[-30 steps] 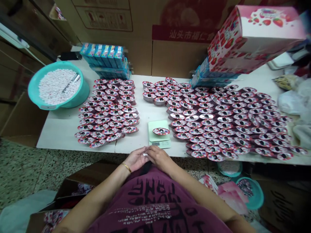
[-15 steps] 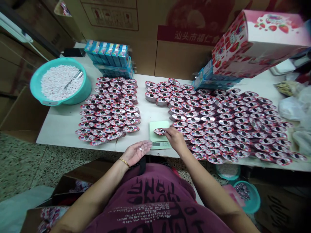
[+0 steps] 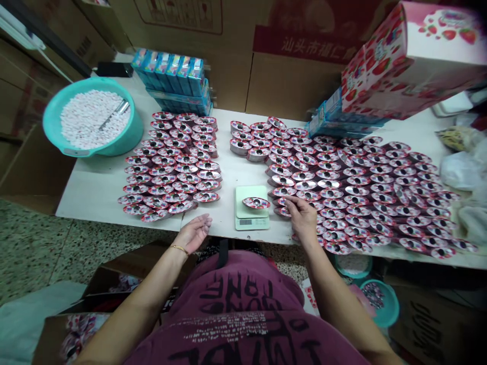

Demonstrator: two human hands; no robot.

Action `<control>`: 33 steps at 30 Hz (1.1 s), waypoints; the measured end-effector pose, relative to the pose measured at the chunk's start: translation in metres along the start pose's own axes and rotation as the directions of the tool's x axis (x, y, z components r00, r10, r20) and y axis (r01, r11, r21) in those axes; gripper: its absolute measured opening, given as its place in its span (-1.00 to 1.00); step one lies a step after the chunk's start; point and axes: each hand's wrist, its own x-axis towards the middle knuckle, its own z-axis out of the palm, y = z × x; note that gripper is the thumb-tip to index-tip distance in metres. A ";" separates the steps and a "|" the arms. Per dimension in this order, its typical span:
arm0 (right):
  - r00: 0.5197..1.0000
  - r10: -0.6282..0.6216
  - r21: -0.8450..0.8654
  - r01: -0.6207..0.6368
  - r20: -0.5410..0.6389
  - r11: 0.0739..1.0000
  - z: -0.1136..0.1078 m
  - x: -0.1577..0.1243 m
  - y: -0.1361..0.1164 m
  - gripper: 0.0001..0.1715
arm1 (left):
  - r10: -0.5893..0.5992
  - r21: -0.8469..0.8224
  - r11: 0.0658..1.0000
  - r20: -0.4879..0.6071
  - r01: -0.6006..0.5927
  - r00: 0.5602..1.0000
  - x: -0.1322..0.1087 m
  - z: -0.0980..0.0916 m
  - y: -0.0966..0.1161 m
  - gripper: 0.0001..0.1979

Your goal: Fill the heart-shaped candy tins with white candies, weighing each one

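Observation:
My left hand (image 3: pixel 193 234) is palm up over the table's front edge, left of the scale, fingers loosely extended and slightly curled. No candy shows in it. On the pale green kitchen scale (image 3: pixel 251 223) stands one red-and-white, eye-shaped open packet (image 3: pixel 256 203), touched by neither hand. To its right my right hand (image 3: pixel 303 215) is closed, thumb and fingertips pinched at the edge of a similar packet (image 3: pixel 281 201) in the front left of the big group. The fingers partly cover that packet. The scale's display is too small to read.
More upright packets (image 3: pixel 167 180) stand in a block on the left. A turquoise basin (image 3: pixel 137 134) holds small white candies and a metal scoop. Blue boxes (image 3: pixel 171 76) stand behind, and a strawberry-printed carton (image 3: pixel 411 61) is at back right. Bags (image 3: pixel 460 172) lie on the right.
My right hand has left the packet on the scale and moved right to the packets beside it. My left hand has drawn back left; the white candy on its palm is no longer visible.

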 end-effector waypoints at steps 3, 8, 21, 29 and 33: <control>0.997 -0.033 0.005 0.033 0.074 0.999 0.008 -0.004 0.007 -0.70 | 0.017 -0.011 1.000 0.028 -0.017 0.999 0.001 -0.003 -0.001 -0.81; 0.984 -0.125 -0.067 0.134 0.123 0.989 0.018 -0.004 0.008 -0.73 | 0.018 -0.006 1.000 0.048 -0.018 0.999 0.002 -0.012 -0.003 -0.81; 0.786 -0.428 -0.113 0.524 0.446 0.844 0.057 -0.025 -0.030 -0.73 | -0.199 -0.043 0.976 0.243 0.215 0.949 -0.001 0.020 -0.013 -0.75; 0.746 -0.212 -0.607 0.646 0.632 0.463 0.069 -0.006 -0.018 -0.57 | -0.095 -0.072 0.992 0.089 0.102 0.991 -0.002 -0.006 -0.008 -0.91; 0.518 -0.299 -0.403 0.837 0.801 0.371 0.126 -0.024 -0.032 -0.60 | -0.007 -0.054 0.999 -0.049 0.005 0.999 -0.009 -0.045 0.012 -0.89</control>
